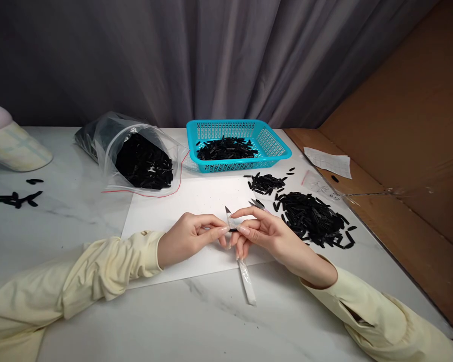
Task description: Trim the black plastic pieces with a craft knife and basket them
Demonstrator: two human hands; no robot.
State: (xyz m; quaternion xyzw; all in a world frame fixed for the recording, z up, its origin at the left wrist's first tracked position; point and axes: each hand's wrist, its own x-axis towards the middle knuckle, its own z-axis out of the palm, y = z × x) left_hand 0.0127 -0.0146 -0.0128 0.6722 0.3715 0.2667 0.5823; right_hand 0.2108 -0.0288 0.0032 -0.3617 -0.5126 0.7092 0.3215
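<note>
Black, slim and tiny, one black piece [233, 230] is held up in the head view, over the white sheet [154, 213], right between the two hands. One end is pinched by the left hand [192, 234], thumb against fingers; the other is pinched by the right hand [268, 234], its index finger arched above. Next to no weight is to be expected; the piece looks fairly stiff, perhaps brittle, and its slipperiness cannot be judged. It is best taken by its ends, lightly, as a hard squeeze might snap it. Now the knife [248, 289], just one, its white handle run beneath the right fingers, its point bared close by!

On to the count: one blue basket [283, 151], one clear bag [107, 156], both stocked with black pieces. Two heaps are seen at the right, one small heap [266, 184], one large heap [315, 218]. At the left, a loose scatter [18, 199] is too overlapped to be counted. One paper slip [328, 161] is spotted beyond.
</note>
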